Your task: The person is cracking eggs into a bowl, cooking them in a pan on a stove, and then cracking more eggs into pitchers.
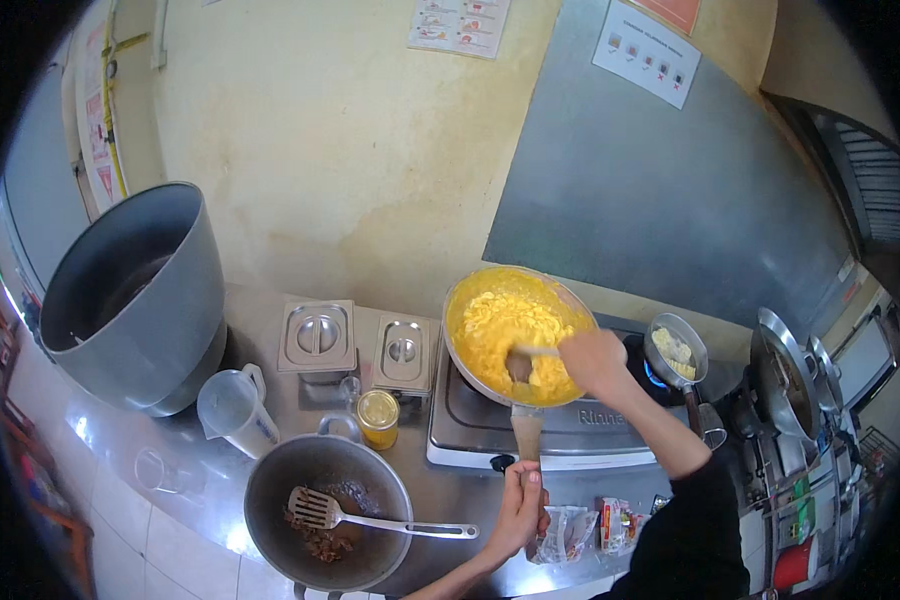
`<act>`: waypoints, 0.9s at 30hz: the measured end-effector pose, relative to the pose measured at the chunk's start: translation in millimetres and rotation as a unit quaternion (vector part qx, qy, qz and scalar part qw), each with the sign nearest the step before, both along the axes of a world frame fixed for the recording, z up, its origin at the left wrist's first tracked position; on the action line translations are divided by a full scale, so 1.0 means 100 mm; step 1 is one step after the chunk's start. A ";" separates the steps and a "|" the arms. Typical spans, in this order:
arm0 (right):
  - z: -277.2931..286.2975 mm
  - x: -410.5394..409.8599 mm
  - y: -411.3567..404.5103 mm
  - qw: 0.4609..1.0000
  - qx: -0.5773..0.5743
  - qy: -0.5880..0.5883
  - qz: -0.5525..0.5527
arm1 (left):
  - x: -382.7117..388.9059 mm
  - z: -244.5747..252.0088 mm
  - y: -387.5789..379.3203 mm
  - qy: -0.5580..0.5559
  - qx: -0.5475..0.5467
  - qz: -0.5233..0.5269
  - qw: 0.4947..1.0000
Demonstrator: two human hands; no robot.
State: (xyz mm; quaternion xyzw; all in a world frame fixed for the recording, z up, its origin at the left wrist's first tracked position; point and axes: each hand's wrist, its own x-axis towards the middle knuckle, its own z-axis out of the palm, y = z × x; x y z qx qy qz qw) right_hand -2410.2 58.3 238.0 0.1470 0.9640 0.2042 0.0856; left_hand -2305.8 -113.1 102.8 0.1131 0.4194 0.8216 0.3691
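Note:
A frying pan (450, 349) filled with yellow scrambled egg (506, 319) sits tilted over the left burner of a Rinnai gas stove (465, 435). My left hand (520, 510) grips the pan's wooden handle (526, 435) from below. Over the pan's right rim, my right hand (594, 360) is closed on the pale handle of a stirring utensil (536, 350), whose head is in the egg and partly blurred. On the right burner, a small saucepan (654, 352) holds pale noodles (679, 349) above a blue flame (652, 373).
Left of the stove stand lidded steel containers (316, 335), a jar of yellow contents (377, 420), a plastic measuring jug (232, 412) and a large grey pot (157, 322). A wok (270, 510) holds a slotted turner (319, 510) and browned food. Packets (616, 525) lie before the stove; pans (784, 375) stand right.

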 end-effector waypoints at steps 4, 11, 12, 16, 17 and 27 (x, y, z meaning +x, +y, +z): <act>-0.14 -0.54 0.70 0.991 -0.056 0.121 -0.020 | -0.03 0.06 0.02 0.005 -0.018 -0.001 1.000; -0.51 -0.15 0.69 0.988 -0.074 0.129 -0.048 | -0.10 -0.02 -0.01 0.025 -0.028 -0.004 0.999; -0.55 -0.06 0.67 0.990 -0.074 0.117 0.008 | -0.11 0.01 0.01 0.021 -0.026 -0.012 0.999; 0.18 0.39 0.24 0.989 -0.131 0.053 0.034 | -0.15 0.05 -0.04 0.009 -0.035 -0.027 0.999; 0.51 0.44 0.15 0.991 -0.127 0.008 0.043 | -0.17 0.08 -0.08 0.000 -0.040 -0.028 0.999; -0.10 0.04 0.40 0.998 0.029 0.039 -0.050 | -0.11 0.07 -0.02 -0.002 -0.053 -0.036 0.998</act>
